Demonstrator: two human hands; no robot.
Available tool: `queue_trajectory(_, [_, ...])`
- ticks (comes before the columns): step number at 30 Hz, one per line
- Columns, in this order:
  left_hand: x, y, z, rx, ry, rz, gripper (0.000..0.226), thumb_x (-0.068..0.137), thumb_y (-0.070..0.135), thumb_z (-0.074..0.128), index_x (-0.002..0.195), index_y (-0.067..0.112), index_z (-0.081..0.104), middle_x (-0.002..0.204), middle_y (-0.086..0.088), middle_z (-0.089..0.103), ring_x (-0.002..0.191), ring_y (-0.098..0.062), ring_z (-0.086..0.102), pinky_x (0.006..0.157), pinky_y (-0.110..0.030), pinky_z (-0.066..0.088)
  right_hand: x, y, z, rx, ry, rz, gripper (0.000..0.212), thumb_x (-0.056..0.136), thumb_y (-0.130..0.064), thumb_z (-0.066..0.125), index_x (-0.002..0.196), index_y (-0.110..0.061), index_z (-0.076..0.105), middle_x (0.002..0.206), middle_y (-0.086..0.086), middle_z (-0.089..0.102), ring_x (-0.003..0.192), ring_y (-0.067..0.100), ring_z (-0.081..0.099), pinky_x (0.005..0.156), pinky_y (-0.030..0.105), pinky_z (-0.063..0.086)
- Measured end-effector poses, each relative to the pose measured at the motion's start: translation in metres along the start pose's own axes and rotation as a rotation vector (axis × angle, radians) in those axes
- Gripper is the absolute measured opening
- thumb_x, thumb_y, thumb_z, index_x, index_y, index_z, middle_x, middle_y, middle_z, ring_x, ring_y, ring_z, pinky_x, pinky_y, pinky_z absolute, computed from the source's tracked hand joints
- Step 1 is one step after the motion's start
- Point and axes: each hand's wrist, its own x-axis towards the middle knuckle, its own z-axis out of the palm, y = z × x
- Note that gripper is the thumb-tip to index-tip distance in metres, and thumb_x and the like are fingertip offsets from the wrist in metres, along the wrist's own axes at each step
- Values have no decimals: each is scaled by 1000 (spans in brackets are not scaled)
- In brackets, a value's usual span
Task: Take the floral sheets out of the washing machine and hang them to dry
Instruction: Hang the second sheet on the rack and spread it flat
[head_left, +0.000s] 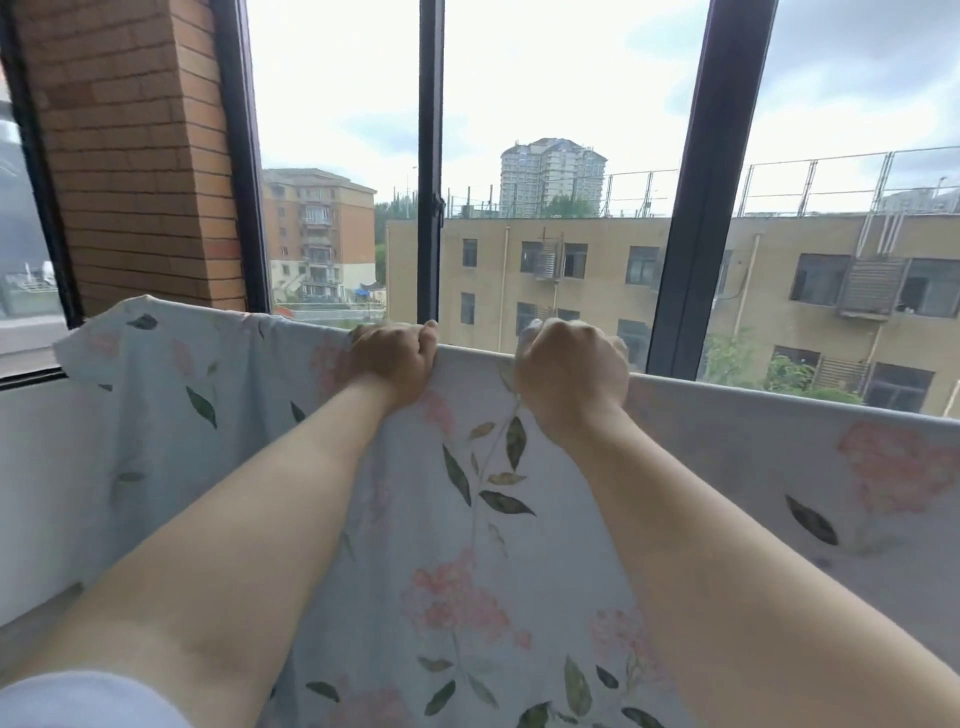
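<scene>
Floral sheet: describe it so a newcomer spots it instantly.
Find the big window with dark frames. Just below it a sheet stretches across the view, its top edge in the grip of the left hand and right hand. It alone is patterned: pale blue with pink flowers and green leaves, unlike the plain white wall at left.

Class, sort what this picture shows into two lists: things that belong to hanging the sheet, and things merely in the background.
Belongs to the job: floral sheet; left hand and right hand, both gripping its top edge.

Merely there: window frame; brick pillar; yellow building outside.
</scene>
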Motion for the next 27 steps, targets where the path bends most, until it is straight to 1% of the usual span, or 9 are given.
queue_trajectory(3, [0, -1, -3, -15, -18, 78, 54, 108, 39, 22, 96, 15, 69, 106, -14, 72, 106, -32, 60, 97, -39, 31, -1, -48, 19, 138, -81, -7, 38, 98, -27, 34, 62, -22, 48, 66, 2, 57, 70, 29, 59, 72, 36, 41])
queue_trajectory(6, [1, -35, -9, -82, -27, 187, 52, 107, 45, 20, 66, 24, 45, 76, -4, 61, 89, -31, 60, 84, -38, 31, -12, -59, 42, -38, -8, -76, 45, 103, -32, 29, 79, -19, 64, 81, 4, 70, 77, 26, 62, 85, 38, 38])
queue_trajectory(8, [6, -68, -13, -101, -39, 216, 53, 105, 50, 17, 62, 27, 37, 66, 6, 49, 77, -29, 54, 80, -37, 31, -14, -62, 47, -90, 23, -71, 48, 104, -34, 26, 71, -20, 57, 77, 4, 68, 68, 25, 56, 81, 38, 35])
queue_trajectory(10, [9, -93, -14, -130, -17, 242, 53, 103, 53, 14, 61, 27, 35, 63, 10, 47, 70, -26, 50, 81, -37, 35, -10, -65, 47, -159, -14, -13, 49, 103, -33, 24, 63, -21, 50, 69, 3, 64, 63, 24, 51, 77, 38, 31])
queue_trajectory(15, [21, -152, -11, -164, -7, 286, 51, 107, 48, 19, 61, 29, 34, 63, 16, 43, 74, -22, 45, 84, -37, 32, -6, -75, 49, -272, -88, 116, 43, 98, -30, 24, 65, -21, 50, 71, 4, 60, 70, 26, 54, 77, 39, 29])
queue_trajectory(18, [29, -193, -14, -143, -11, 264, 53, 106, 49, 20, 61, 27, 35, 66, 10, 46, 77, -22, 46, 84, -39, 34, -2, -79, 51, -311, -102, 171, 43, 96, -33, 23, 66, -20, 50, 72, 5, 58, 73, 27, 54, 79, 40, 29])
queue_trajectory(22, [40, -249, -17, -93, -21, 235, 56, 104, 52, 12, 65, 26, 41, 76, 0, 58, 84, -26, 55, 92, -41, 34, 0, -93, 57, -354, -93, 208, 44, 97, -33, 22, 65, -19, 50, 73, 7, 61, 71, 27, 54, 81, 41, 31])
queue_trajectory(24, [45, -264, -13, -75, -21, 212, 53, 105, 50, 13, 70, 27, 45, 87, -6, 68, 93, -29, 60, 94, -42, 34, 0, -100, 61, -371, -82, 231, 47, 97, -32, 22, 65, -17, 53, 75, 8, 64, 70, 27, 53, 82, 41, 31])
queue_trajectory(27, [46, -259, -9, -43, -4, 170, 56, 107, 46, 16, 85, 23, 62, 102, -11, 72, 102, -33, 61, 97, -43, 33, 4, -128, 73, -383, 7, 287, 51, 96, -35, 21, 62, -12, 52, 73, 11, 63, 68, 26, 51, 79, 42, 29])
